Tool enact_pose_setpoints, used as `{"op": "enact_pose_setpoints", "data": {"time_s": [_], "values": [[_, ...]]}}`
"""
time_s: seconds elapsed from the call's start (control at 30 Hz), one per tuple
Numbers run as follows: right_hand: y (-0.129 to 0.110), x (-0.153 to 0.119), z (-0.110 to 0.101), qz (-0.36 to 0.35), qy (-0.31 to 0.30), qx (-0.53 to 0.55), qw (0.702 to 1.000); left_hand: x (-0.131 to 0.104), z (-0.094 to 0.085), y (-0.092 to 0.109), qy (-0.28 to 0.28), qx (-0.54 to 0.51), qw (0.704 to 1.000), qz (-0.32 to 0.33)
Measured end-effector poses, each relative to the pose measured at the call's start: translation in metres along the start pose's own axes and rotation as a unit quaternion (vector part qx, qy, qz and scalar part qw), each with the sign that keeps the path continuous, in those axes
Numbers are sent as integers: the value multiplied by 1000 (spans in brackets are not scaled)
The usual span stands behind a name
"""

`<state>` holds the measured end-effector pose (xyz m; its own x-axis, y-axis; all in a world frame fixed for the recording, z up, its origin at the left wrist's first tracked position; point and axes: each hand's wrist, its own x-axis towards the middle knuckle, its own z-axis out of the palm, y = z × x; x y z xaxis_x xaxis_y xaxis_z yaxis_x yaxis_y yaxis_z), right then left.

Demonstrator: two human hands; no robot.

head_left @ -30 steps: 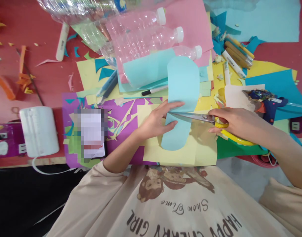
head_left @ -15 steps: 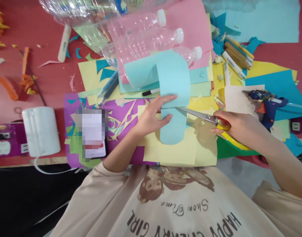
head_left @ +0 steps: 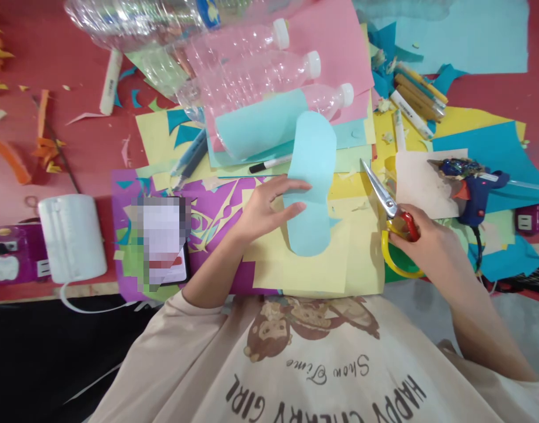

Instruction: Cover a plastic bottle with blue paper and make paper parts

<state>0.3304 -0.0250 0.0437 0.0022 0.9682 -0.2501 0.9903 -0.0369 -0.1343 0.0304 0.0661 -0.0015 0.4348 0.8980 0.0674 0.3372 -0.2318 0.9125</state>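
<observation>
Both hands are occupied: the left hand (head_left: 268,205) grasps a light blue paper strip (head_left: 314,153) by its left edge, thumb and forefinger lying over the face, the other fingers mostly out of sight. Curled round the red and yellow handles of a pair of scissors (head_left: 386,200), the right hand (head_left: 430,244) holds them to the right of the strip, blades almost together, tips pointing away from the wearer and clear of the paper

Long and rounded at both ends, the strip stands over pale yellow paper (head_left: 361,258), its far end overlapping, in this view, a bottle wrapped in light blue paper (head_left: 260,124). Just left of the strip lies a black-capped marker (head_left: 269,163). Beyond are clear bottles with white caps (head_left: 251,73). Near the right hand, a dark blue glue gun (head_left: 475,197) lies with its nozzle over a pale sheet (head_left: 412,188). To the left, a phone (head_left: 174,271) rests among scraps on purple paper (head_left: 243,281), and beside that, on the red tabletop (head_left: 88,141), sits a white case (head_left: 73,238)
</observation>
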Motion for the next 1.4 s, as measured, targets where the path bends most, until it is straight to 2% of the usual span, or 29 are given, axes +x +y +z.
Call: {"op": "enact_pose_setpoints", "data": {"time_s": [0.2,0.37,0.47,0.6,0.67,0.73,0.83,1.0,1.13,1.23,1.4], "values": [[3,-10,6,-67,62,-13,996,5,-1,-12,85,20,996,-17],[4,-12,-2,-40,37,-53,997,6,-10,-17,115,-17,993,-3],[1,-10,-11,-26,48,-55,997,5,-12,-12,69,-40,997,-13],[-9,1,-13,-90,121,-13,988,2,-3,-3,-59,19,998,-19],[-16,9,-8,-137,130,10,982,0,4,-1,-109,76,991,13],[-25,19,-2,-179,127,30,975,1,9,-1,-126,117,983,63],[-37,33,4,-221,112,52,967,4,7,-3,-90,158,978,102],[-53,61,2,-251,92,63,962,15,-10,-12,37,211,975,56],[-68,89,1,-270,64,40,960,27,-19,-31,68,244,965,71],[-77,113,4,-266,61,14,962,40,-23,-46,64,265,959,75],[-80,139,8,-248,74,-2,966,60,-31,-55,96,271,956,61]]}}
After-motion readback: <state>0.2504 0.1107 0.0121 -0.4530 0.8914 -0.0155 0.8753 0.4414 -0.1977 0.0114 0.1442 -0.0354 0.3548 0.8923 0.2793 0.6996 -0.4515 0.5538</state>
